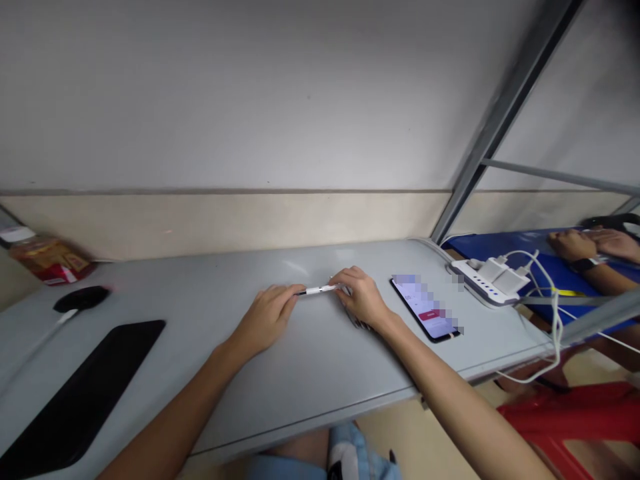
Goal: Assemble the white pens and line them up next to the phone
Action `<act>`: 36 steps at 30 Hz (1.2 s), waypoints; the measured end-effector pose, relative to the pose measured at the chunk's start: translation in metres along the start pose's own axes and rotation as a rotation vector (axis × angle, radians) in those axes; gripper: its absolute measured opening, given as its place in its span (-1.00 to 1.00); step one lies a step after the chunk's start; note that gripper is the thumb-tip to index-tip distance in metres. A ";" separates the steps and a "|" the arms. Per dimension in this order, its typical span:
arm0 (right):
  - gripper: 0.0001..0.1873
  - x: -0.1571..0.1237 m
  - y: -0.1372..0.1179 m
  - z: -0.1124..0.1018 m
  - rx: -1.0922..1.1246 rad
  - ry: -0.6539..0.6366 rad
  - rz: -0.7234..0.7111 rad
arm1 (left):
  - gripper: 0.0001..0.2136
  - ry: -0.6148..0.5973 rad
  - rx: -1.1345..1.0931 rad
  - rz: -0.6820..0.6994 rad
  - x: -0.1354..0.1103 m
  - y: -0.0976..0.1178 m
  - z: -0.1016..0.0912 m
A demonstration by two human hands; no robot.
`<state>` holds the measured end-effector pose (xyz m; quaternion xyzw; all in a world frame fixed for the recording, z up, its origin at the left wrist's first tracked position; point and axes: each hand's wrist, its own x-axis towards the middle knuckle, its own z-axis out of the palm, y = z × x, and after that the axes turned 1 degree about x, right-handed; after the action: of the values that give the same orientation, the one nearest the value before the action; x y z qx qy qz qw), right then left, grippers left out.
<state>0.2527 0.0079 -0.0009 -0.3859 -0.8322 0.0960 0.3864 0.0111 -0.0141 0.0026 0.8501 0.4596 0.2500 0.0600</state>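
Note:
My left hand point(267, 317) and my right hand point(361, 297) rest on a grey table point(310, 360), each pinching one end of a thin white pen point(320, 290) with a dark tip. The pen lies level between them, just above the tabletop. The left fingers close on the dark tip end, the right fingers on the other end. Under my right hand something dark shows, too hidden to name.
A lit smartphone point(427, 310) lies right of my right hand. A white power strip point(487, 280) with chargers and cables sits at the far right edge. A black pad point(85, 393), a black mouse point(83, 298) and a snack jar point(50, 260) are at the left. Another person's hands point(595, 247) rest beyond a metal frame.

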 end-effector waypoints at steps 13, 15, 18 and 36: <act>-0.76 0.001 0.017 -0.018 -0.074 -0.023 -0.002 | -0.72 0.059 0.052 -0.058 0.000 -0.007 -0.001; -0.76 0.000 0.013 -0.015 -0.062 -0.043 -0.022 | -0.73 0.030 0.046 -0.040 0.000 -0.003 0.000; -0.74 -0.001 0.006 -0.006 -0.037 -0.056 -0.055 | -0.74 -0.005 0.024 -0.039 -0.001 0.001 0.003; -0.62 0.002 -0.012 -0.007 0.521 -0.138 0.334 | -0.77 -0.015 0.017 0.031 0.000 0.006 -0.004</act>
<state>0.2497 -0.0002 0.0101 -0.3978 -0.7289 0.3941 0.3939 0.0137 -0.0177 0.0076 0.8594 0.4482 0.2405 0.0522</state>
